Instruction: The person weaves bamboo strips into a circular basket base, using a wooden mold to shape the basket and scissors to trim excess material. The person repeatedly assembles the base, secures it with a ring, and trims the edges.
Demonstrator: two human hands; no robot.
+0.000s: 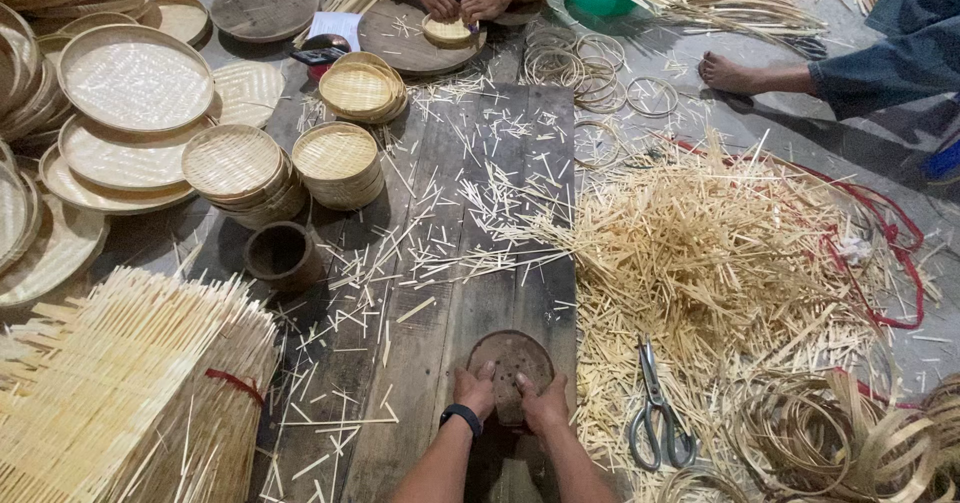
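Down at six o'clock, both of the person's hands press on a round dark wooden disc (510, 358) that lies flat on the worn grey floorboards (470, 163); being round and flat, it points nowhere in particular, and its pitted top face looks up at the camera. The left hand (475, 390), a black band on its wrist, curls its fingers over the near rim, and the right hand (545, 403) grips the same rim just beside it, both closed on the disc. Pale bamboo splinters litter the planks from the disc up toward twelve o'clock, thin and straight, lying every which way. At three o'clock a deep heap of bamboo offcuts (700, 253) crowds the board's right edge, with steel scissors (655, 408) lying near the disc at four o'clock and coiled bamboo hoops (840, 443) beyond them. At eight o'clock sits a tied bundle of woven mat squares (120, 393), and at ten o'clock stacks of round woven trays (235, 168), fine in weave. A small dark wooden bowl (283, 253) stands between them. At twelve o'clock another person's hands (460, 5) work a small tray on a round board. The freest floor is the plank strip straight ahead of the disc.
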